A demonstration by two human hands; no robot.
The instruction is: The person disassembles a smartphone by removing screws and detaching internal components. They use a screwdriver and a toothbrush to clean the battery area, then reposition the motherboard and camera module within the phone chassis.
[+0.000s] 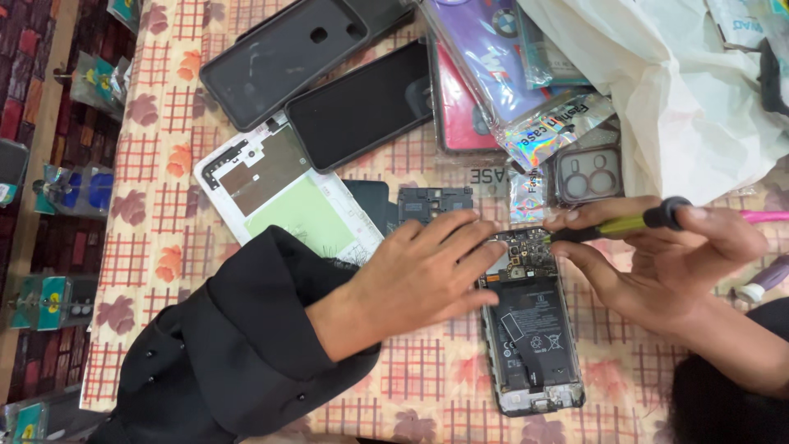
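Nearby, holographic silver packet (549, 125) above right hand (657, 259)

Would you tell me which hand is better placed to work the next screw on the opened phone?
Probably the right hand: it holds the yellow-green, black-capped screwdriver, tip at the opened black phone's circuit board. The left hand lies flat, steadying the phone.
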